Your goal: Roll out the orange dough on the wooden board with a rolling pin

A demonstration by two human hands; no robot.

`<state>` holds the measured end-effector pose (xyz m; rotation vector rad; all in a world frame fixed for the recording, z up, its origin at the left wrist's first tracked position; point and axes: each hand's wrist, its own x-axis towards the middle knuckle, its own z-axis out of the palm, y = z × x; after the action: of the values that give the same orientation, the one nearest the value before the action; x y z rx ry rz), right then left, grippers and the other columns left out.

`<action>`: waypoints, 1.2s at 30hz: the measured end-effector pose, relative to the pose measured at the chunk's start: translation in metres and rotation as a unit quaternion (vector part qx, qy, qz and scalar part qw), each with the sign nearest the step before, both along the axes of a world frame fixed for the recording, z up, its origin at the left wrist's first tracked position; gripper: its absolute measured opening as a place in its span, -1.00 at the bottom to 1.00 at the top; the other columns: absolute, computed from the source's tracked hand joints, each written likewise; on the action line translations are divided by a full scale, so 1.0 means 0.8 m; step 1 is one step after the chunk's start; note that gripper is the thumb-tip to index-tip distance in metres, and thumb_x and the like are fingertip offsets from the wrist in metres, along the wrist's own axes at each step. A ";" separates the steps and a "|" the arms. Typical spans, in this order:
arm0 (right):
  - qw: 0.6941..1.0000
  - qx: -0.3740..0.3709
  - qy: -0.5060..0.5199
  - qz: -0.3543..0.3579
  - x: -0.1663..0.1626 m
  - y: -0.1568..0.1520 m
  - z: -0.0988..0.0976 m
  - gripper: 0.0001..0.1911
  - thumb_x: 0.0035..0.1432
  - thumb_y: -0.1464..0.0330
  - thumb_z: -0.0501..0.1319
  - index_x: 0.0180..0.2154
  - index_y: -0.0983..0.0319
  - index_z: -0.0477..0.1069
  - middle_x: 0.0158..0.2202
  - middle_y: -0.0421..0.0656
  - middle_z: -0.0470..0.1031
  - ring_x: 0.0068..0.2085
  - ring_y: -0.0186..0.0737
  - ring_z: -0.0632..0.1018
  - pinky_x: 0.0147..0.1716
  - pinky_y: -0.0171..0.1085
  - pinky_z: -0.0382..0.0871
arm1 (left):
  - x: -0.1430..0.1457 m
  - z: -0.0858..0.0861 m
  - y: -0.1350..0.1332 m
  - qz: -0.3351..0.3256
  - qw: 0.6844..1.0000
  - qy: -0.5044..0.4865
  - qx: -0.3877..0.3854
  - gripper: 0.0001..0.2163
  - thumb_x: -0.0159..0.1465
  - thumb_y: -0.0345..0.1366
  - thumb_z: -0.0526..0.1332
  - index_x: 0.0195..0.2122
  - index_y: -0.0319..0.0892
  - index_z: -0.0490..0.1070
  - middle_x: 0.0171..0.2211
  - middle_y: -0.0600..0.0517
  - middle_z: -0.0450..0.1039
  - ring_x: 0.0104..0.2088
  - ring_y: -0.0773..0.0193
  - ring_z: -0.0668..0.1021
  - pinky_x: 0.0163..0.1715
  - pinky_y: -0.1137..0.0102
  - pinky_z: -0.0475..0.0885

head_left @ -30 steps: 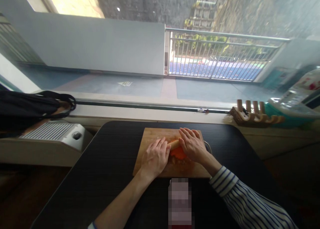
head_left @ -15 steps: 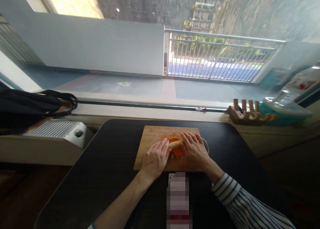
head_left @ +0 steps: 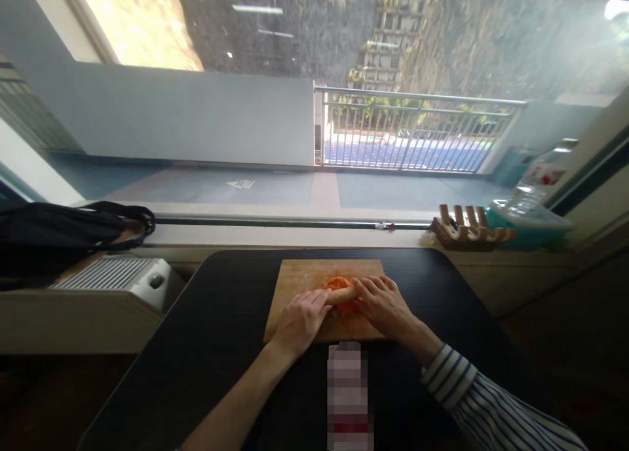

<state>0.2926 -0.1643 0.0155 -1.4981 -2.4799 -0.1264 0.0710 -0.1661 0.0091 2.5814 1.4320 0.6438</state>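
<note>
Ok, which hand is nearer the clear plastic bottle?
The right. The right hand is over the rolling pin's right end, with the bottle beyond it to the right; the left hand is over the left end, farther away.

Reaches forward and inward with left forearm (head_left: 246, 387) bare and right forearm (head_left: 491, 392) sleeved almost to the wrist (head_left: 430, 341). Holds left hand (head_left: 299, 320) palm down, with fingers (head_left: 317, 299) close together, lightly bent, pointing inward. Holds right hand (head_left: 386, 307) back uppermost too, with fingers angled forward and left. Has both hands near each other but not touching, about equally far forward
</note>
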 end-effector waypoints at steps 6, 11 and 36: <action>0.999 -0.033 -0.019 0.018 0.012 0.018 0.013 -0.73 0.26 0.22 0.13 -0.06 0.17 0.39 -0.16 -0.08 0.50 -0.12 -0.12 0.47 -0.13 -0.21 0.30 | -0.002 0.025 0.024 -0.043 0.999 -0.006 -0.007 -0.77 0.27 -0.35 0.16 -0.05 -0.12 0.43 -0.10 -0.03 0.54 -0.09 0.17 0.54 -0.02 0.22 0.40; 0.995 -0.071 0.044 -0.055 0.025 0.022 0.019 -0.78 0.30 0.20 0.07 -0.15 0.18 0.35 -0.22 -0.13 0.49 -0.23 -0.21 0.53 -0.33 -0.31 0.28 | -0.002 0.028 0.038 0.006 0.992 -0.093 0.089 -0.75 0.32 -0.30 0.06 -0.04 -0.17 0.42 0.00 -0.10 0.46 0.06 0.12 0.44 0.09 0.13 0.32; 0.883 -0.234 0.394 -0.102 -0.002 0.045 -0.014 -0.82 0.07 0.20 0.18 -0.35 0.15 0.24 -0.51 -0.33 0.30 -0.48 -0.35 0.35 -0.52 -0.38 0.18 | 0.027 0.002 0.062 0.058 0.894 -0.354 -0.269 -0.76 0.13 -0.11 0.24 -0.38 -0.21 0.40 -0.44 0.03 0.48 -0.40 0.27 0.53 -0.38 0.38 0.46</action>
<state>0.2910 -0.1285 0.0039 -1.5386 -1.7389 0.9220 0.0923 -0.1164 0.0106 1.5983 1.2626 0.9151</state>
